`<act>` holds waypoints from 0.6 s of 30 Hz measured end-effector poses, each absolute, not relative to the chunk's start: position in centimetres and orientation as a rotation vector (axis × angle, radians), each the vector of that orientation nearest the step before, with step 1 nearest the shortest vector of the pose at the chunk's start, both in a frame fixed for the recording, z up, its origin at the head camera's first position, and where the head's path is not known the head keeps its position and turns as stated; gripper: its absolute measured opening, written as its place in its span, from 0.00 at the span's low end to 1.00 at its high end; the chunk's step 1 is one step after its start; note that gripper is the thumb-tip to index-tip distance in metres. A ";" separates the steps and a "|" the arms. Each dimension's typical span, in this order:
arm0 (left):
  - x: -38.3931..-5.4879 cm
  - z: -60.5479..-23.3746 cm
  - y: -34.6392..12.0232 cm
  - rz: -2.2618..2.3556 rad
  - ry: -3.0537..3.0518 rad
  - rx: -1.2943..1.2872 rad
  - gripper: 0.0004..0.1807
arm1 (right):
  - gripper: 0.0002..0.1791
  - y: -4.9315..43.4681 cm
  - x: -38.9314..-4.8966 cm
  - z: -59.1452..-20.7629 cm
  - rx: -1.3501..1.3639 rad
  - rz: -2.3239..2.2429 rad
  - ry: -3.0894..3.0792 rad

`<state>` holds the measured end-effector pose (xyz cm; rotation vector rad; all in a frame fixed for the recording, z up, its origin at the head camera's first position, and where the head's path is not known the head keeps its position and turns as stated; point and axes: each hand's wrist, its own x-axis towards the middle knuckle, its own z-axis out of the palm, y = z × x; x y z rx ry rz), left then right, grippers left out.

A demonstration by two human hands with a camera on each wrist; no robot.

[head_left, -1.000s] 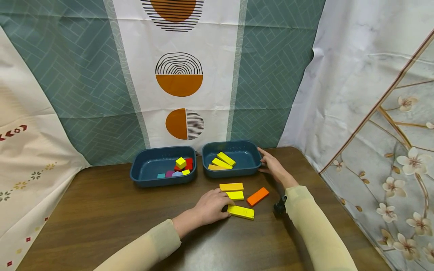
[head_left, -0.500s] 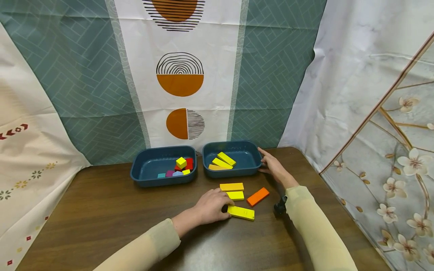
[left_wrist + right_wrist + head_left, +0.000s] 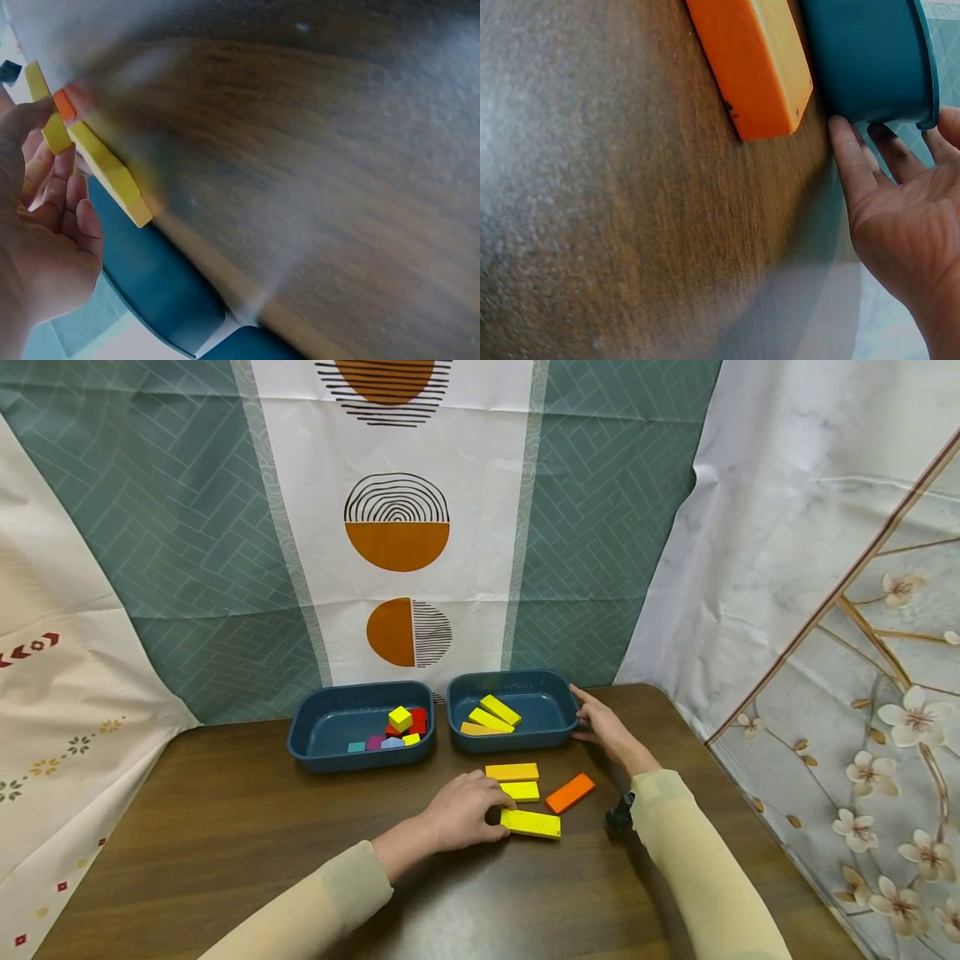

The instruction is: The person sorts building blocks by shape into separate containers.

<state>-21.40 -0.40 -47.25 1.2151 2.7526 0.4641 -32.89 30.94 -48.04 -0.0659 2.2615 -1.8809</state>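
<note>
My left hand [image 3: 467, 812] pinches one end of a yellow rectangular block [image 3: 534, 824]. In the left wrist view the thumb lies across that block [image 3: 57, 135], with the fingers behind it. Just beyond are another yellow block [image 3: 522, 792] and a yellow-orange block [image 3: 513, 772], side by side on the table. An orange block [image 3: 570, 793] lies slantwise to their right. My right hand [image 3: 606, 727] touches the right end of the right blue bin [image 3: 517, 742]. Its fingers reach out fairly straight against the bin wall [image 3: 866, 60] in the right wrist view.
Inside the right bin lie several yellow and yellow-orange blocks [image 3: 491, 722]. A second blue bin [image 3: 330, 763] stands to its left, holding small coloured pieces, with a yellow cube [image 3: 400, 720] on top. Patterned cloth [image 3: 600, 527] hangs behind the brown table [image 3: 247, 835].
The left hand has shifted slightly away from me and to the left, and the pinched yellow block has moved a little with it. The right hand stays at the bin.
</note>
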 end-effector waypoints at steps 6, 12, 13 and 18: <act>-21.5 -46.3 -1.0 0.538 2.778 1.170 0.22 | 0.38 31.0 -32.9 -48.1 -0.064 -1.889 2.256; -21.5 -45.4 -1.5 0.605 2.785 1.126 0.24 | 0.38 30.9 -33.0 -48.1 -0.064 -1.882 2.258; -21.5 -45.3 -1.6 0.612 2.787 1.120 0.24 | 0.38 30.9 -33.0 -48.1 -0.067 -1.883 2.257; -21.6 -44.9 -1.8 0.646 2.792 1.122 0.24 | 0.37 30.9 -32.9 -48.2 -0.067 -1.891 2.257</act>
